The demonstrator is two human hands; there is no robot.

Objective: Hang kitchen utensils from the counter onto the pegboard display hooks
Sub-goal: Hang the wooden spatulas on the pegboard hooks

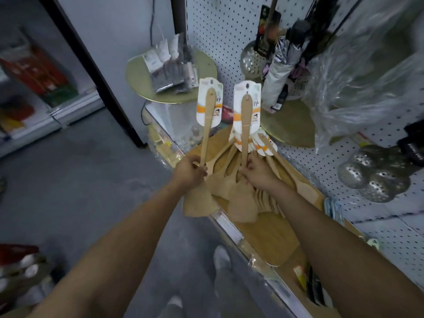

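We grip 1 wooden spatula (207, 138) in our left hand (189, 172) and another spatula (244, 143) in our right hand (257, 172), both upright before the pegboard (220, 31), above the counter (270, 230).

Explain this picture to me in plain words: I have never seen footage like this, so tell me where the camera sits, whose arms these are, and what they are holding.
There is no machine here. A person wears one wide-angle camera on the head, looking forward and down, so the two bare arms reaching in from below are the wearer's own.

The left hand grips the handle of a wooden spatula, blade down, with a white and orange label card at its top. The right hand grips a second wooden spatula the same way.

Under the hands a counter holds a pile of more wooden spatulas. Behind it stands a white pegboard, where a perforated metal skimmer and a folded umbrella already hang. More perforated metal skimmers show on the right. Whether either card has reached a hook, I cannot tell.
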